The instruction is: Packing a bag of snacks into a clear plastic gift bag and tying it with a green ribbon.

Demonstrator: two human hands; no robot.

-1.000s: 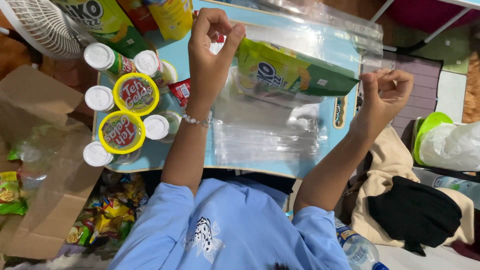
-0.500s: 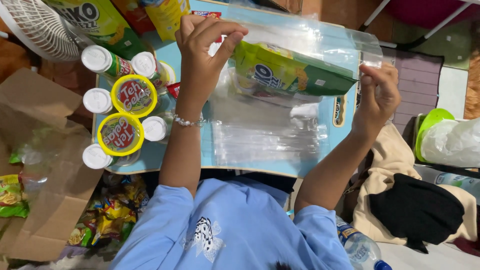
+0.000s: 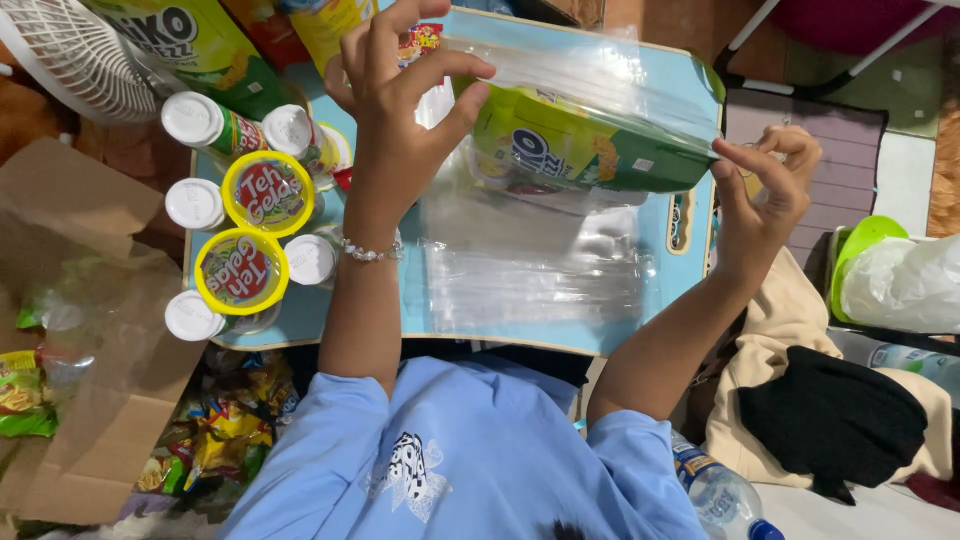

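My left hand (image 3: 400, 110), with a bead bracelet at the wrist, grips the left end of a clear plastic bag (image 3: 600, 85) that is lifted above the light blue table (image 3: 310, 315). Inside the bag lies a green snack packet (image 3: 570, 150). My right hand (image 3: 760, 185) pinches the bag's right end between thumb and fingers. Under the bag, a stack of flat clear bags (image 3: 530, 275) rests on the table.
Two cups with yellow-rimmed lids (image 3: 250, 235) and several white-capped bottles (image 3: 195, 205) stand on the table's left. A white fan (image 3: 75, 55) is at the top left, a cardboard box (image 3: 90, 330) beside loose snack packets (image 3: 225, 430). A green basket (image 3: 860, 250) sits at right.
My right hand went from a loose fist beside the bag to a pinch on its right end. My left hand shifted its grip slightly on the bag's left end.
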